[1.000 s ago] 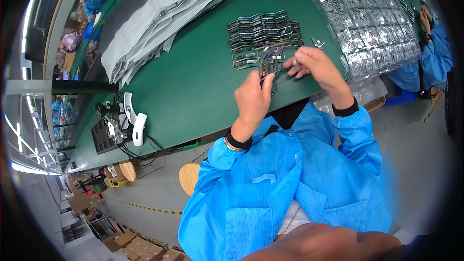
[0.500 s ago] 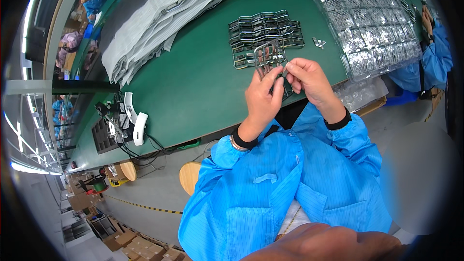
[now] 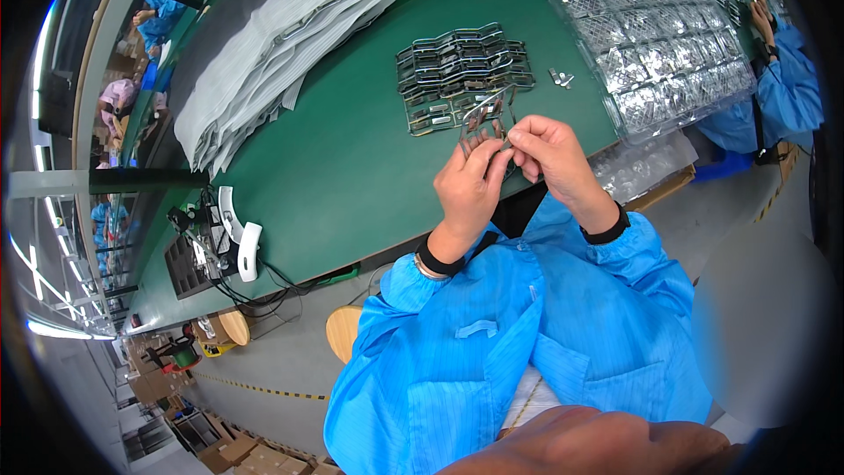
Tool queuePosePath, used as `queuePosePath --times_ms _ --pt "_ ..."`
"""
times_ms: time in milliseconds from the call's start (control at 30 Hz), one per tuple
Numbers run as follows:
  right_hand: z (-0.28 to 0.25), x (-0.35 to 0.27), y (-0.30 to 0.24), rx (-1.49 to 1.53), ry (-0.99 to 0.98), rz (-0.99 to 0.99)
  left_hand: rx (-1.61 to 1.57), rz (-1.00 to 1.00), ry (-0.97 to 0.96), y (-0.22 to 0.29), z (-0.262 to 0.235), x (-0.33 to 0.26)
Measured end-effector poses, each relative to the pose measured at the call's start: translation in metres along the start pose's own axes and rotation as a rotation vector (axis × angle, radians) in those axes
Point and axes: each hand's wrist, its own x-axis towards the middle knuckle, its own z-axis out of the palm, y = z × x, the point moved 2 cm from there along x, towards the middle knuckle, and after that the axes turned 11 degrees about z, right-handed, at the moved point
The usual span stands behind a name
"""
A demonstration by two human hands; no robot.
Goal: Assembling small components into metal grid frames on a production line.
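My left hand [image 3: 468, 186] is closed round a thin metal wire frame [image 3: 512, 100], held tilted up over the front part of the green table. Fingers of my right hand [image 3: 556, 158] are pinched together against the frame's near right side, touching my left fingertips. What sits in that pinch is too small and covered to make out. Just beyond my hands lies a stack of similar wire frames [image 3: 464, 60] with shiny bars. A few small loose metal pieces [image 3: 560, 78] rest to the right of the stack.
Clear plastic trays [image 3: 655, 53] of silvery parts fill the right side of the green table [image 3: 352, 123]. White sheets [image 3: 272, 62] are piled at the left. A black device with white curved pieces [image 3: 249, 251] and cables stands front left. A co-worker's blue sleeve [image 3: 787, 88] shows at the right.
The view has shifted slightly, so the table's things sit a little further left. My hands stay together at the wire frame, which is tilted differently; the right fingertips have drawn closer to the left.
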Motion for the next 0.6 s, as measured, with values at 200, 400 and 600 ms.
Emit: queuePosePath --times_ms 200,400,600 --pt "-0.013 -0.001 -0.011 0.023 0.103 -0.061 -0.084 -0.059 -0.014 -0.004 0.000 0.002" --pt "-0.006 0.000 -0.002 -0.061 0.010 0.003 -0.067 -0.028 -0.046 0.002 0.001 0.007" --pt "0.001 -0.002 0.002 -0.014 0.002 0.009 -0.072 -0.024 -0.068 0.002 0.002 0.006"
